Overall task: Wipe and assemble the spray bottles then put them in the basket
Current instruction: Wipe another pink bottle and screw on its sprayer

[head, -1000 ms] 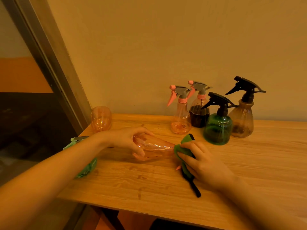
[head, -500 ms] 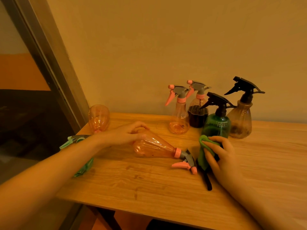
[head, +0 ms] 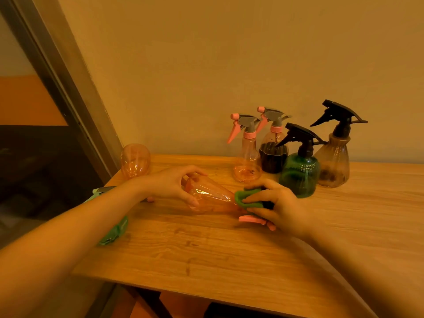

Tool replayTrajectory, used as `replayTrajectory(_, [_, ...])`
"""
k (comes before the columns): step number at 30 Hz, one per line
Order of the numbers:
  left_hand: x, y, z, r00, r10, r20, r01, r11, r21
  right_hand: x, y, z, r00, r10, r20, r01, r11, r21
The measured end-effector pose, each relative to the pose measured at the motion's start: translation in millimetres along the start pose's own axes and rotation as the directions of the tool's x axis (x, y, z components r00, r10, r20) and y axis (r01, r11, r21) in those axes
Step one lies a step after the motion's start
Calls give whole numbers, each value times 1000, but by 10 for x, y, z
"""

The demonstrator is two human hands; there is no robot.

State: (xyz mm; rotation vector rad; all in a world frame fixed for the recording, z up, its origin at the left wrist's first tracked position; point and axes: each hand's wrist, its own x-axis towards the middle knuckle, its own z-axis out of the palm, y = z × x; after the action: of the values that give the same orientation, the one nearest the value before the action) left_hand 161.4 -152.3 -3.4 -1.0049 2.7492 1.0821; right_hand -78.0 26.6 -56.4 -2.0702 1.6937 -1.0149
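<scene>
Left hand [head: 171,183] grips the orange bottle [head: 210,198] lying on the desk [head: 229,253]. Right hand [head: 278,206] fingers pinch the green cloth [head: 246,198] against its neck.

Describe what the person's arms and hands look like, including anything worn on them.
Both arms are bare from the frame's lower edge to the wrist: no sleeves show. The left hand and right hand are bare too, without gloves. No rings, watch, bracelets or markings can be seen, though the dim orange light hides fine detail.
</scene>
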Motion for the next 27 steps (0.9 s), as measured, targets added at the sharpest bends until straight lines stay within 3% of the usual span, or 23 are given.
replayTrajectory(3, [17,-4,-7,1000,14,4,-14,1000,19,104,-16,14,989,33,147,-34,999,2])
replayTrajectory(7, [30,-25,-13,1000,10,4,-10,1000,20,162,-67,55,967,240,83,-251,955,156])
replayTrajectory(12, [40,-21,-21,1000,16,-3,-16,999,29,255,-92,44,880,420,223,-462,864,199])
replayTrajectory(18, [32,-15,-22,1000,11,0,-11,999,31,328,-26,-20,910,362,203,-380,924,55])
replayTrajectory(23, [48,-17,-17,1000,12,-5,-11,999,38,313,43,-32,908,417,46,-418,890,185])
replayTrajectory(27, [59,-12,-32,1000,-1,14,1,1000,19,239,-18,24,935,309,174,-348,893,285])
